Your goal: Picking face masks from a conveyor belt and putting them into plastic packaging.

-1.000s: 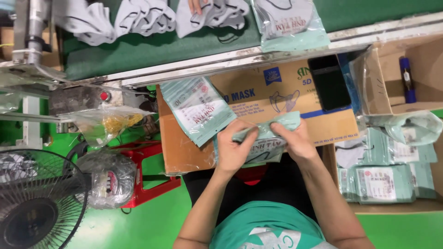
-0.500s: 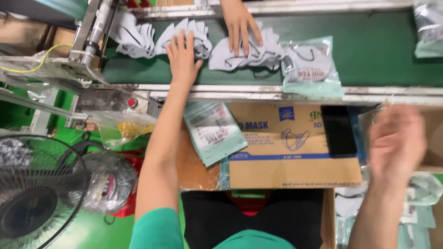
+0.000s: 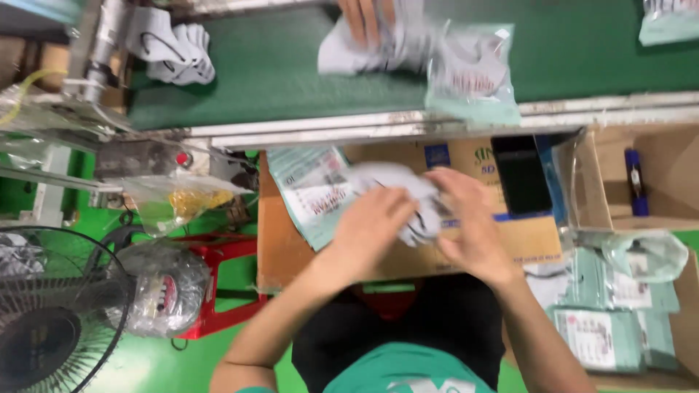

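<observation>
My left hand point(image 3: 375, 225) and my right hand point(image 3: 470, 225) are together over a brown cardboard box point(image 3: 524, 240) on my lap, both holding a small stack of white face masks point(image 3: 408, 193). A pile of pale green mask pouches point(image 3: 313, 189) lies on the box just left of my hands. On the green conveyor belt point(image 3: 277, 73) above, a filled pouch point(image 3: 473, 73) lies next to loose white masks point(image 3: 349, 54), where another person's hand point(image 3: 364, 18) reaches in. More white masks point(image 3: 175, 51) sit at the belt's left end.
A black phone point(image 3: 520, 175) rests on the box. An open carton point(image 3: 655, 182) with a blue pen stands at right, above stacked filled pouches point(image 3: 619, 327). A black fan point(image 3: 51, 320), a red stool point(image 3: 211, 255) and plastic bags point(image 3: 164, 287) fill the green floor at left.
My left hand came back from the belt with white masks, and my right hand swung in from the right; both now meet over the box. The camera tilted down.
</observation>
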